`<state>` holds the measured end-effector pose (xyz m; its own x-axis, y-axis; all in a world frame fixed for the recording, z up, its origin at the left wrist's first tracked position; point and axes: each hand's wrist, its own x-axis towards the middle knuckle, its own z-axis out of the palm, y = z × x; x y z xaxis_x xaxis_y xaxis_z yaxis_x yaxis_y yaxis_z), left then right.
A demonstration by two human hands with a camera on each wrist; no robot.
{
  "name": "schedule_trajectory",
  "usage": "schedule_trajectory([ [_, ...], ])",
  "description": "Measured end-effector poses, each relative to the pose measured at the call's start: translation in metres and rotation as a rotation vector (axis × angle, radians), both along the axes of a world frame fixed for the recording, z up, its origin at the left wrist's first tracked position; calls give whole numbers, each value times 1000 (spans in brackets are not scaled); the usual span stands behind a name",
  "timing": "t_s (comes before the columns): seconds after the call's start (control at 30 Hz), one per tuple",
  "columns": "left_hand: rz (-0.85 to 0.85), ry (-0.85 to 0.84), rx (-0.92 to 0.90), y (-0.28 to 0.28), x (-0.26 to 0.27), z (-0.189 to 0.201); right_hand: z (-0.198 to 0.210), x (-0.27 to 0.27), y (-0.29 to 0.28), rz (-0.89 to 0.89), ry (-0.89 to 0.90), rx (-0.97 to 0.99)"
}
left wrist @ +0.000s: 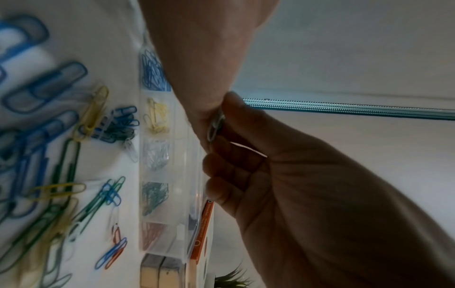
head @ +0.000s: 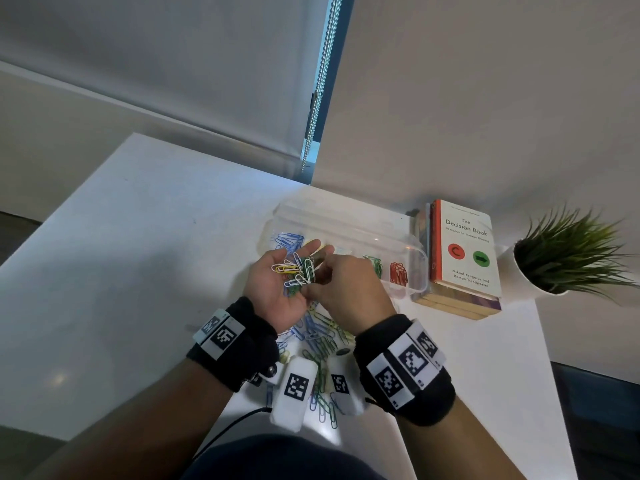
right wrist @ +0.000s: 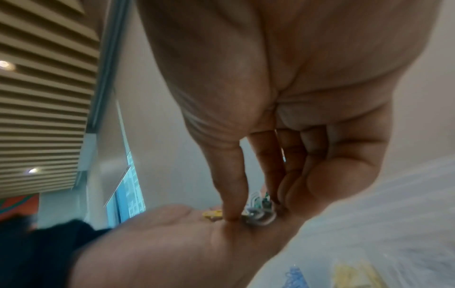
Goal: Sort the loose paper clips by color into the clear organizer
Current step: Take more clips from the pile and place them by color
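Paper clips [head: 294, 271] in white, yellow and green lie in a small heap on the upturned palm of the left hand [head: 277, 289], whose fingers are spread and nearly straight, cupping the heap without gripping it. The right hand [head: 346, 289] reaches in from the side with its fingers bent down; in the right wrist view its thumb tip [right wrist: 230, 214] presses into the left palm just beside a white clip [right wrist: 258, 217], and the first fingers close on the heap from the other side, pinching at the clips. Whether one clip has come free of the heap cannot be told.

Both hands hover above the white table [head: 138, 237], over a loose pile of clips [head: 322, 337] in blue, green and yellow. Just beyond the hands lies the clear organizer [head: 346, 223], with blue, yellow, white, green and red clips each in a separate compartment, seen best from the left wrist. Against its right end lies a stack of books [head: 464, 251], and further right stands a potted plant [head: 568, 254].
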<state>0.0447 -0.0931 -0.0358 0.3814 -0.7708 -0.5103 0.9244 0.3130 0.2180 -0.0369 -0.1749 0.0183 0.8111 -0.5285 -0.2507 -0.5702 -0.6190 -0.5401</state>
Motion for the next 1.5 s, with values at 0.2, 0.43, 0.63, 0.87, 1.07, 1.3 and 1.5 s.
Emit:
schedule_trajectory([
  [0.2,-1,3,6,0,-2,-3,2,-2,4,54,-9,-100],
  [0.43,57,10,-1,-2,-2,-1,-2,-9,-4,-21,-104,14],
  [0.63,80,8,-13,1,4,-5,6,-17,-37,-211,-175,112],
  [0.87,90,-5,-3,5,9,-7,-14,5,-74,-255,-28,46],
  [1.07,67,-25,17,5,8,-3,-25,17,-77,-261,30,51],
  [1.3,57,-4,24,1,5,0,5,0,-52,-93,-152,36],
  [1.5,13,58,15,-2,-3,8,17,2,-6,245,-93,10],
])
